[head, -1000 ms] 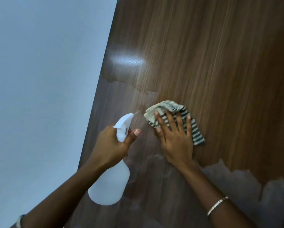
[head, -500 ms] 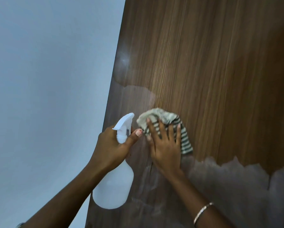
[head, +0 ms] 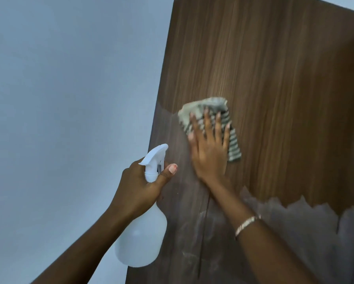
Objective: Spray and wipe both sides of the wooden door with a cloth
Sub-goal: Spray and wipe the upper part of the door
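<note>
Door: the brown wooden door with vertical grain (head: 274,78) fills the right half of the frame, from the top edge to the bottom edge.
Cloth: the green and white striped cloth (head: 202,107) lies flat against the door, in the centre of the frame, a little above the middle.
Right hand: the right hand (head: 210,152) is in the centre; its grip is apart, with the fingers straight and spread, and they press the cloth on the wood.
Left hand: the left hand (head: 139,187) is at the lower centre left; its grip is clamped on the neck of the white plastic spray bottle (head: 141,238).
Bottle: it is nearly upright, the nozzle points to the upper right, and the round body hangs below the hand, at the left edge of the door.
Surface: a dull grey film (head: 295,232) with a ragged upper border covers the lower part of the door.
Bracelet: a thin pale metal bracelet (head: 246,222) sits on the right wrist, at the lower right.
Wall: a pale blue-grey wall (head: 69,99) fills the left half.
</note>
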A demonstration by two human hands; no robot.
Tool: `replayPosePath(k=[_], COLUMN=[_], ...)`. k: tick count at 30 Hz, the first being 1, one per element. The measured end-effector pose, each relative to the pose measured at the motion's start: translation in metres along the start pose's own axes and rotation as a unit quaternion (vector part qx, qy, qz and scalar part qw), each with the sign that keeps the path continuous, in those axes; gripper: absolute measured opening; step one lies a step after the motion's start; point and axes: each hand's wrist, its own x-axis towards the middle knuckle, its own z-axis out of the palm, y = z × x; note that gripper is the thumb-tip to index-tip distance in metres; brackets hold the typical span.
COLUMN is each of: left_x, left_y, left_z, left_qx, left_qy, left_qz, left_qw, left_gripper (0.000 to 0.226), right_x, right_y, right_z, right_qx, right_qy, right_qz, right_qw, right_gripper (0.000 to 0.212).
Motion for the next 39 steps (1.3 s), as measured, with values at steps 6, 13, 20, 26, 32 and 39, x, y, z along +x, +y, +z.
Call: replayPosePath(k=[6,13,20,26,32,39], left_x=[-0.004,0.005,0.002,-0.003,0.000,-0.003], left_y=[-0.009,-0.021,-0.027,-0.029,-0.027,-0.026], left_z=[-0.020,-0.042,-0.050,-0.068,-0.081,-0.083], left_qx=[0.024,-0.010,-0.023,-0.027,-0.005,-0.031], left_qy=[-0.016,-0.005,-0.005,0.003,-0.004,-0.004], left_qz=[-0.005,-0.065,-0.064,-0.105,-0.121,-0.124], left_qw=[1.000,0.998,0.998,0.994,0.993,0.992], left_gripper=[0.057,0.050,0.053,0.059,0.043,0.039], right_x=[-0.077,0.115,0.005,-0.022,0.104,0.019], right_y=[-0.016,-0.033,-0.051,-0.072,-0.069,-0.097], right_z=[0.000,0.005,0.011,0.014,0.016,0.020], right_qx=[0.004,0.007,0.024,0.013,0.029,0.034], right_qy=[-0.069,-0.009,-0.040,-0.036,-0.022,-0.029], right_qz=[-0.025,-0.015,-0.055,-0.003,-0.055,-0.032], right_qw=[0.997,1.000,0.997,0.999,0.998,0.998], right_gripper=[0.056,0.055,0.054,0.054,0.055,0.059])
